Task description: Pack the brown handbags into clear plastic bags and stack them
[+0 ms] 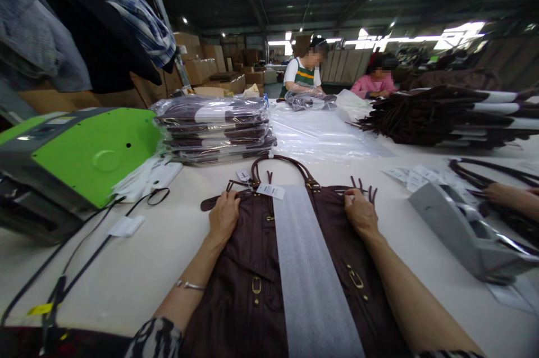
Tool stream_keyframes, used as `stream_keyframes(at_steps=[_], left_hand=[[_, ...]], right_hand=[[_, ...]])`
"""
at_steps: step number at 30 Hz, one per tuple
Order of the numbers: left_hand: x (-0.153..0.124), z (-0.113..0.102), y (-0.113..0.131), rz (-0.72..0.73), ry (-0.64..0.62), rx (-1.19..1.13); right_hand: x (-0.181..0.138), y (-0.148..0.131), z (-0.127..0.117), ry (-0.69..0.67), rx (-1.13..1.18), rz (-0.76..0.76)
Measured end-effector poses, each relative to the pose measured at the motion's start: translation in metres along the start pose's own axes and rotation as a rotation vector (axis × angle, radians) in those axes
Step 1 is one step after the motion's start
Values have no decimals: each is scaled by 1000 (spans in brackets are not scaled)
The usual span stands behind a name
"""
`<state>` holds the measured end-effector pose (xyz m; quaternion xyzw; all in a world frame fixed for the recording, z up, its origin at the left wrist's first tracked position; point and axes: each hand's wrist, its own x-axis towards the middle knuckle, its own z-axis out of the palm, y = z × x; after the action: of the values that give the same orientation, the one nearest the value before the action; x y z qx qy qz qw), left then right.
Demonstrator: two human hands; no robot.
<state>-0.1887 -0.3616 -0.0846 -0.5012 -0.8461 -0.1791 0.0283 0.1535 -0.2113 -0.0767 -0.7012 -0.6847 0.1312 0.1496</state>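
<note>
Handbag [259,254] lies between left hand [224,215] and right hand [361,213]

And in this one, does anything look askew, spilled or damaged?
Nothing looks clearly spilled or damaged. Mildly untidy: a white tag sits slanted, one end over the pale strip on the brown bag, and dark cables trail loosely across the table at left, unbundled.
</note>
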Motion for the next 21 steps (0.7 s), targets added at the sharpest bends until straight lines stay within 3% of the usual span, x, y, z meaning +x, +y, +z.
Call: stream_keyframes(at_steps=[6, 9, 14, 21], left_hand=[[10, -10, -11, -69, -62, -146], [19, -19, -19, -128, -105, -141], [31, -25, -23, -233, -231, -56], [20, -14, -15, -262, -207, 15]], right_hand=[[11, 8, -4, 17, 76, 76], [14, 3, -12, -38, 34, 115], [30, -2, -18, -130, -57, -5], [34, 9, -6, 20, 80, 40]])
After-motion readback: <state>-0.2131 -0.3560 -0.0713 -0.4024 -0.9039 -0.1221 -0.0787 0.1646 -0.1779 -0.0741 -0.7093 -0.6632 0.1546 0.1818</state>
